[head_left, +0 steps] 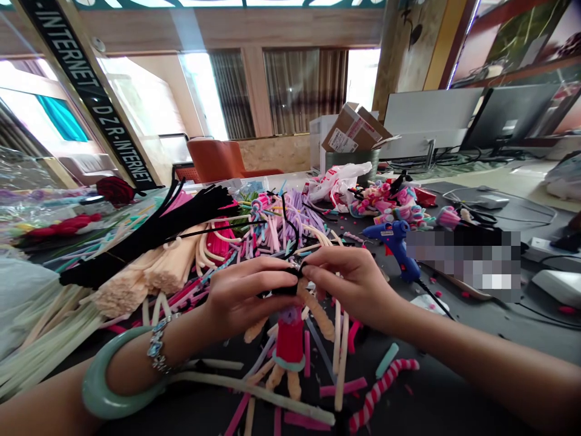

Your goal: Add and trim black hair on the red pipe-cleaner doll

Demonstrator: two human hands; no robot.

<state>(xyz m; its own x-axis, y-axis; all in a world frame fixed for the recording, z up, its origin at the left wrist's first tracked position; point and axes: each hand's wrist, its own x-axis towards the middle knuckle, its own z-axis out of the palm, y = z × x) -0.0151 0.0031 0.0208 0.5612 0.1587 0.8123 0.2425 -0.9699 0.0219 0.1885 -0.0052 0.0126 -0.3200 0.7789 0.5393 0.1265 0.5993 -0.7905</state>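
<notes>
Centrally, a pipe-cleaner doll (289,344) in a red dress is held just over the dark surface (436,372). The left hand (240,286) has its fingers clamped on the doll's black head; the right hand (351,280) pinches its fingers together on a black bit at the top. Cut stems lie around, a blue glue gun (396,245) to the right.

Bright daylight from far window panes (363,75), blown white; pale glare streak on far wall (281,30). Near tabletop (436,381) dimmer, shadows soft. Left signboard (92,91) tilted by wide-angle distortion; pixelated patch (467,260) right.
</notes>
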